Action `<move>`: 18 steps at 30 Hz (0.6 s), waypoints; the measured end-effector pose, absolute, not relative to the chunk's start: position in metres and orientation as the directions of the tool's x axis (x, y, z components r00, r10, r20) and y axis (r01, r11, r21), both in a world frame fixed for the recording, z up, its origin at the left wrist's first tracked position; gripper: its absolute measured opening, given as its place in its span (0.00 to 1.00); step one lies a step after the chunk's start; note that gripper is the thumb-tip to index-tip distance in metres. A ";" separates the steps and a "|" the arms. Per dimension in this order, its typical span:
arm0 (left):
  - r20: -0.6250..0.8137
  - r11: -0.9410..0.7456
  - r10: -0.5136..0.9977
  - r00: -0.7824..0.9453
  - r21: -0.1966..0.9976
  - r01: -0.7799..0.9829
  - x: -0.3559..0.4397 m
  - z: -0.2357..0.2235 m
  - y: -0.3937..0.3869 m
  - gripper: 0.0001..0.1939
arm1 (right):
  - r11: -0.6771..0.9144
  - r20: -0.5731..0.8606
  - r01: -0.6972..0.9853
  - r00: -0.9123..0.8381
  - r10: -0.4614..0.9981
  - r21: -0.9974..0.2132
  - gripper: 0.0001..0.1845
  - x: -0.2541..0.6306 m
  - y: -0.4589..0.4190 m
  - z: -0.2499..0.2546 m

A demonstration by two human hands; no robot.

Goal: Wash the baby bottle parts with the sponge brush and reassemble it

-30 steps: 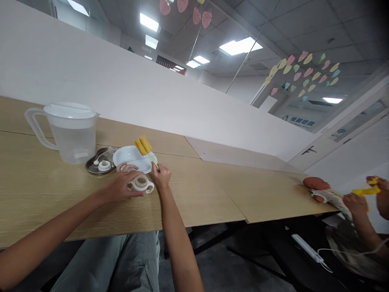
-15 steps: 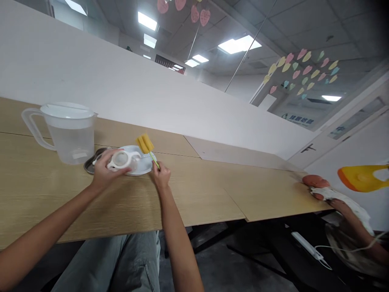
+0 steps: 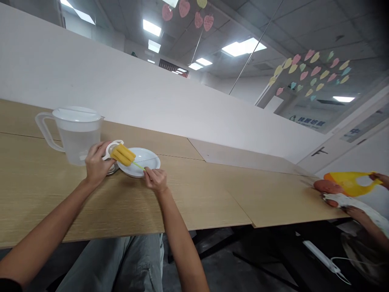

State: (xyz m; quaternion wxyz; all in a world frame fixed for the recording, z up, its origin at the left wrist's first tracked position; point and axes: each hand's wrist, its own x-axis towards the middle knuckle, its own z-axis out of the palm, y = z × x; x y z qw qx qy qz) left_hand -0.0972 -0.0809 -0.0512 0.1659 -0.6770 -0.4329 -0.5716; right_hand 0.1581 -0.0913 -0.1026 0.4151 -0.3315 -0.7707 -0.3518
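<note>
On the wooden table (image 3: 194,194) before you: a plastic pitcher (image 3: 79,140) at upper left, a plate (image 3: 148,156) to its right, a sponge bottle brush (image 3: 122,155) over the plate's left rim; a co-worker's hand (image 3: 355,213) at far right.

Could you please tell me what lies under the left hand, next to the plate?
Only a thin edge of a metal tray shows beneath the left hand and the white handled ring it holds. The rest of the tray, and anything on it, is covered.

Yellow foam sponge (image 3: 122,155), soft and porous; thin green plastic stem (image 3: 138,166), smooth; white plastic handle ring (image 3: 113,146), matt; white plate (image 3: 149,157), glossy; clear plastic pitcher (image 3: 79,141), little frosted; tabletop (image 3: 182,194), wood-grain laminate, matt.
</note>
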 end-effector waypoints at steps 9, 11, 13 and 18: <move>0.941 -0.644 0.262 0.215 0.004 0.765 -0.109 -0.048 -0.079 0.21 | 0.494 0.861 0.818 -0.451 0.234 0.294 0.12 0.164 -0.093 -0.097; 0.944 -0.661 0.207 0.256 -0.058 0.748 -0.107 -0.046 -0.081 0.20 | 0.488 0.865 0.822 -0.446 0.229 0.294 0.11 0.163 -0.094 -0.096; 0.940 -0.675 0.155 0.303 -0.124 0.728 -0.101 -0.044 -0.085 0.19 | 0.490 0.880 0.818 -0.436 0.191 0.299 0.11 0.161 -0.096 -0.095; 0.867 -0.768 0.225 0.445 -0.124 0.629 -0.081 -0.044 -0.097 0.16 | 0.481 0.892 0.812 -0.434 0.122 0.330 0.10 0.152 -0.100 -0.095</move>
